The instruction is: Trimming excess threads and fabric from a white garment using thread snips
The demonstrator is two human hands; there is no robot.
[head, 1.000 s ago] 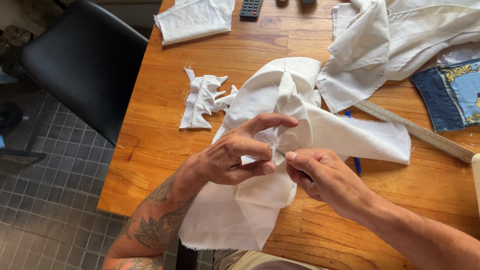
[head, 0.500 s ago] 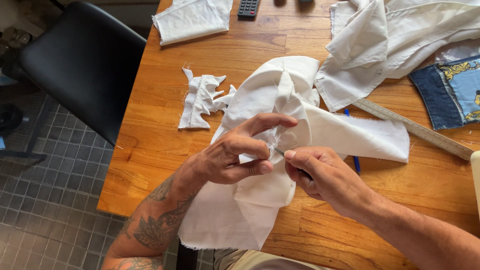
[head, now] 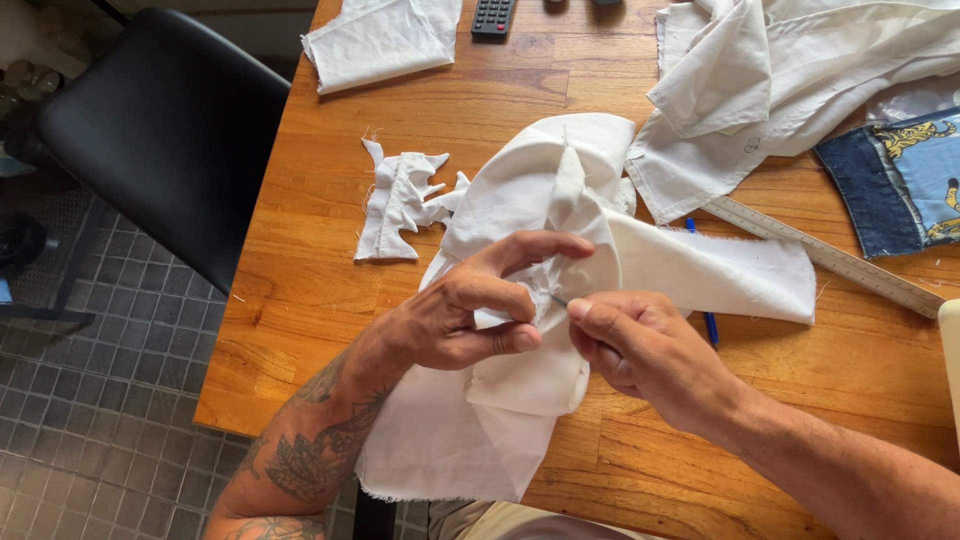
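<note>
Little had shifted since a second ago: my left hand still pinched the white cloth at frame centre. My right hand, fingertips closed on a bunched fold, met it from the right; the cloth ran lower left to right.

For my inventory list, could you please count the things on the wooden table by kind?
White cloth pieces: 4, namely the cloth pinched by the left hand and right hand, a scrap, a folded piece, a heap
Denim patch: 1
Ruler: 1
Blue pen: 1
Remote control: 1
Total: 8
</note>
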